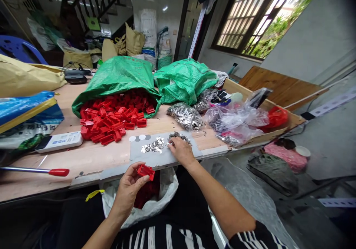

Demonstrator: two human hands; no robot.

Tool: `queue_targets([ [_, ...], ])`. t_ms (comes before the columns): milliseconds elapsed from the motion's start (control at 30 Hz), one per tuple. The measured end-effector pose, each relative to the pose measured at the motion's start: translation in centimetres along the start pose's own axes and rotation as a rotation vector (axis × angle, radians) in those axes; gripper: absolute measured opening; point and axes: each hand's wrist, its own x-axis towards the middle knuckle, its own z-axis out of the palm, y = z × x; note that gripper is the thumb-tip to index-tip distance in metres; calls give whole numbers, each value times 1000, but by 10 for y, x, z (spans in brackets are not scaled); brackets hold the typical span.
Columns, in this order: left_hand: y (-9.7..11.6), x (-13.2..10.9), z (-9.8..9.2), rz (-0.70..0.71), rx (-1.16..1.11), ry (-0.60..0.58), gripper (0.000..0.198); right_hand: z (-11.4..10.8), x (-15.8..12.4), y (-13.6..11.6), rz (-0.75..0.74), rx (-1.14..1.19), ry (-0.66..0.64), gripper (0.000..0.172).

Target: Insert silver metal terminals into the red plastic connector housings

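Observation:
My left hand (130, 184) grips a red plastic housing (146, 171) between thumb and fingers, above an open white sack (169, 191) with red parts inside. My right hand (179, 149) rests on a grey mat (136, 155), its fingers closed at the edge of a pile of small dark metal parts (183, 136). Whatever those fingertips pinch is too small to make out. Just left of them, a scatter of shiny flat metal pieces (154, 145) lies on the mat. Behind, a heap of red housings (111, 121) spills from a green woven sack (119, 76).
Another green sack (185, 78) and a clear bag of metal parts (186, 116) stand behind the mat. A wooden tray (292, 120) of plastic bags is at the right. Toward the left are a white box-shaped device (59, 141) and a red-handled lever (58, 172).

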Motion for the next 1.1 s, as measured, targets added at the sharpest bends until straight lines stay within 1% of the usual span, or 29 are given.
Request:
queue_targets([
  [167, 1, 0, -1, 3, -24, -7, 43, 6, 5, -5, -5, -16, -16, 6],
  [400, 2, 2, 0, 7, -50, 19, 44, -8, -1, -5, -27, 86, -25, 11],
  [533, 2, 4, 1, 33, -22, 15, 42, -12, -6, -1, -29, 178, -25, 10],
  [667, 2, 10, 1, 111, 62, 22, 40, -14, -14, -2, -86, 410, -17, 8],
  [733, 1, 12, 1, 148, 109, 23, 39, -16, -22, -9, -132, 514, -28, 9],
  [833, 1, 12, 2, 215, 196, 36, 35, -22, -36, -25, -207, 576, -85, 7],
  [900, 0, 12, 2, 254, 265, 56, 34, -25, -46, -37, -232, 600, -125, 6],
  [1000, 2, 11, 2, 284, 360, 83, 35, -26, -57, -51, -271, 595, -177, 4],
  [1100, 2, 9, 3, 314, 405, 72, 34, -22, -62, -58, -323, 531, -170, 4],
])
